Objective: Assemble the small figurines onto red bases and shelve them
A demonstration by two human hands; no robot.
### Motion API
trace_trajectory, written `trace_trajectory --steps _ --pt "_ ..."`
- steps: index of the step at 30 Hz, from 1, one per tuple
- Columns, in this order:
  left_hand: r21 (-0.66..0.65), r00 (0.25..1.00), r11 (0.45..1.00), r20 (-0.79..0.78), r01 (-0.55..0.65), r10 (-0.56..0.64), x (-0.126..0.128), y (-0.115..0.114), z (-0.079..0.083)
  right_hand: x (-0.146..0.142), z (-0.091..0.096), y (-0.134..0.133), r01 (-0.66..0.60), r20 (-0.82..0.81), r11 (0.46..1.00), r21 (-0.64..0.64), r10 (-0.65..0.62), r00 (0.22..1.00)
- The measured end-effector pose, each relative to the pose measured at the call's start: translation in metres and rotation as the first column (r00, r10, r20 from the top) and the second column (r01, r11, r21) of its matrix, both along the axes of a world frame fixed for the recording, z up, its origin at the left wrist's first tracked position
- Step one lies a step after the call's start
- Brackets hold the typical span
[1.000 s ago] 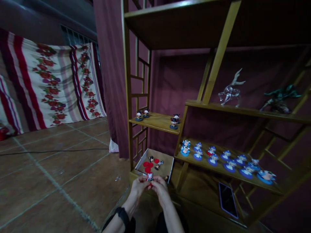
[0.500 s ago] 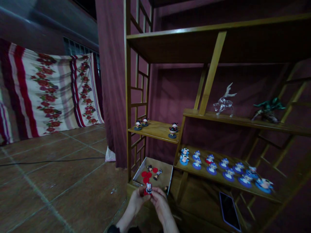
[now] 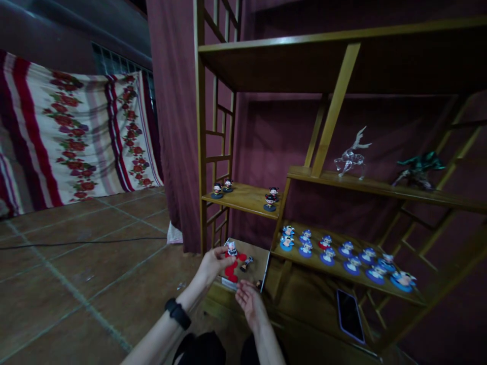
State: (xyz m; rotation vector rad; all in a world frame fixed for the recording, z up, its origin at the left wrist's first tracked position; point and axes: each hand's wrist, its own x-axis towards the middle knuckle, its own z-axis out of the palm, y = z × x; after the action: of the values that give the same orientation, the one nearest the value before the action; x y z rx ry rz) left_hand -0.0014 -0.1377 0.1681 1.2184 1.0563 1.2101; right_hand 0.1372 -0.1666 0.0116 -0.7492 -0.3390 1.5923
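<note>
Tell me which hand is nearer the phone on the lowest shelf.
Right. The right hand sits open, left of the phone, not touching; the left hand is farther left, holding a figurine by the box.

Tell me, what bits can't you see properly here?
Head view only.
Box: near corner hidden behind the left hand.
Figurine in that hand: too small for details.
Green figure: dark and blurred, shape unclear.
Shelves: cut off by the right edge.
</note>
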Motion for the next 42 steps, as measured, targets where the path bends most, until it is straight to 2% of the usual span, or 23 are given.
trace_trajectory --steps 2,6,10,15,18,21,24,28,32,35,42 --pt "-0.006 0.999 1.000 0.030 0.011 -0.011 0.003 0.002 -0.007 0.006 0.004 0.002 0.026 0.079 1.000 -0.003 -0.025 0.997" --pt "0.001 0.995 0.997 0.065 -0.080 0.080 0.008 0.004 -0.039 0.015 0.012 0.006 0.072 0.200 0.997 0.028 -0.076 0.977" --pt "0.058 0.990 0.988 -0.020 -0.141 0.143 0.012 0.007 -0.070 0.009 0.012 0.003 0.067 0.213 0.996 0.051 -0.076 0.974" --pt "0.020 0.997 0.998 -0.050 -0.064 0.065 0.017 0.005 -0.096 -0.004 0.007 -0.002 0.006 0.189 0.999 0.034 -0.013 0.982" --pt "-0.012 1.000 1.000 -0.026 -0.004 0.004 0.020 0.000 -0.109 -0.004 0.004 -0.002 0.019 0.230 0.999 0.035 -0.027 0.973" --pt "-0.025 1.000 1.000 -0.005 -0.008 0.008 0.022 -0.004 -0.120 -0.001 0.003 -0.002 0.053 0.305 0.997 0.064 -0.070 0.950" --pt "-0.028 1.000 0.999 -0.002 -0.028 0.028 0.023 -0.006 -0.125 0.001 0.005 -0.004 0.074 0.346 0.994 0.085 -0.099 0.933" --pt "-0.014 1.000 1.000 0.011 0.013 -0.013 0.023 -0.006 -0.127 0.000 0.007 -0.006 0.065 0.355 0.989 0.132 -0.109 0.929" --pt "-0.035 0.999 0.999 -0.027 0.034 -0.035 0.019 -0.005 -0.129 -0.002 0.007 -0.004 0.058 0.347 0.992 0.110 -0.093 0.933" --pt "-0.044 1.000 0.999 -0.010 0.019 -0.020 0.015 -0.005 -0.127 -0.005 0.007 -0.003 0.040 0.357 0.995 0.092 -0.070 0.932" --pt "-0.007 0.999 0.999 -0.014 0.050 -0.051 0.007 -0.011 -0.120 -0.009 0.012 -0.006 -0.009 0.332 0.989 0.150 -0.042 0.942"
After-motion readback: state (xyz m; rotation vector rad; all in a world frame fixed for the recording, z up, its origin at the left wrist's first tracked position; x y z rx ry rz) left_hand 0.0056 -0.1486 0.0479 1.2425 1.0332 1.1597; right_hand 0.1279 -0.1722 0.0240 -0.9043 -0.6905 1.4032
